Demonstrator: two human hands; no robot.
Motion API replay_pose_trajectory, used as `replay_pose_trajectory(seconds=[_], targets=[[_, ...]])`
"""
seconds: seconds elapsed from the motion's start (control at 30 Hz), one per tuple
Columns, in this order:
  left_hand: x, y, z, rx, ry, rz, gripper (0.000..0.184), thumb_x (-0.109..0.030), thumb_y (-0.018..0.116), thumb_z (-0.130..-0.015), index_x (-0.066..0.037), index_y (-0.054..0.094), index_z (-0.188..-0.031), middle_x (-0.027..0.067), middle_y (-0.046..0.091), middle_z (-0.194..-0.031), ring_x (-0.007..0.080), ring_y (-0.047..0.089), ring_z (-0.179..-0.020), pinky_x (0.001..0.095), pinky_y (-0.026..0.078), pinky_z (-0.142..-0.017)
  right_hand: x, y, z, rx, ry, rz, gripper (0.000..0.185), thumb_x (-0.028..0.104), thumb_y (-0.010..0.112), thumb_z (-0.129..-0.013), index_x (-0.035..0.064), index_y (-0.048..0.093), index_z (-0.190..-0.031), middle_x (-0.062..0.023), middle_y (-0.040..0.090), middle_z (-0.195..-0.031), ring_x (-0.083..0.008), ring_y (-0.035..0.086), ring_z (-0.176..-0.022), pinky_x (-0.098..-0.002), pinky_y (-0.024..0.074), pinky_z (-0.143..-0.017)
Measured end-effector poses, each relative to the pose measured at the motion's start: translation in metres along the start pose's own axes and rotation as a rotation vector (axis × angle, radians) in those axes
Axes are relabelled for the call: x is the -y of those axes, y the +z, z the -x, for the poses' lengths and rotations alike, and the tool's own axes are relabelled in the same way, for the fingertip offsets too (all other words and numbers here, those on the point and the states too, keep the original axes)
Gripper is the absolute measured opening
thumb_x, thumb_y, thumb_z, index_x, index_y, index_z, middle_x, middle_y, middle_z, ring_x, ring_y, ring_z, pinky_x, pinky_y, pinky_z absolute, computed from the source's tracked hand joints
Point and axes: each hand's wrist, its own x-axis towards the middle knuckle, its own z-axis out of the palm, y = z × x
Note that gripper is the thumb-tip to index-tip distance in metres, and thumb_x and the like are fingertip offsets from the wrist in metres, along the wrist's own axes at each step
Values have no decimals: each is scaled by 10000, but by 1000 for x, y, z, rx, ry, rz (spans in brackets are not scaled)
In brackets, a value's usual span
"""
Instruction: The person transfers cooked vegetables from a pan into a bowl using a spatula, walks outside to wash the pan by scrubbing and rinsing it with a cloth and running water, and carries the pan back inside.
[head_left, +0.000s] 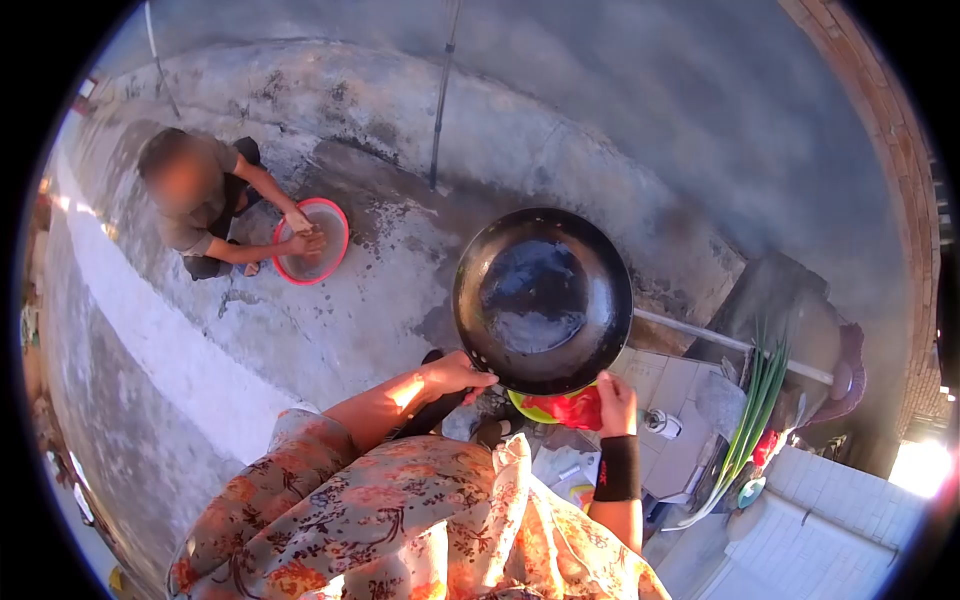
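A large black wok [585, 270] with a wet, shiny inside is held out in front of me, tilted so that I look into it. My left hand [458, 376] is closed at its lower left rim, thumb along the edge. At the lower right rim, my right hand [617, 403] grips the wok; a black wristband [618, 468] is on that wrist. The fingers beneath the rim are partly hidden. Just below the wok, beside my right hand, a red item [575, 408] lies at a yellow-green basin [530, 405], mostly covered by the wok.
Another person [205, 200] crouches at the left, both hands over a red-rimmed basin [347, 235] of water. Long spring onions [758, 400] lie on the tiled counter [665, 385] at right. A thin pole [442, 110] stands by the concrete wall [370, 90].
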Motion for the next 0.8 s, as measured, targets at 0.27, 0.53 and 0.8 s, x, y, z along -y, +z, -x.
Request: replay_pose_trajectory(seconds=[0.27, 0.53, 0.8], targets=[[-19, -20, 18, 2, -4, 32, 140, -144, 585, -798, -35, 526, -733, 22, 483, -554, 122, 465, -458, 265, 385, -414, 196, 47, -14, 161, -385, -533, 241, 268, 439, -888, 33, 493, -879, -68, 563, -747, -133, 547, -657, -265, 463, -606], [-54, 1, 58, 16, 66, -93, 161, -128, 547, -810, -25, 523, -689, 24, 464, -540, 118, 445, -444, 271, 363, -417, 122, 110, -92, 84, -722, 947, 691, 318, 672, -648, 192, 351, -1246, -185, 264, -1283, -387, 308, -1133, -443, 314, -922], [-16, 6, 41, -17, 28, -228, 231, -207, 606, -757, 23, 595, -752, 55, 547, -608, 131, 487, -545, 285, 387, -507, 65, 199, -48, 542, -826, 652, 562, -31, 462, -698, -25, 286, -1232, -271, 251, -1278, -412, 256, -1183, -383, 250, -994]])
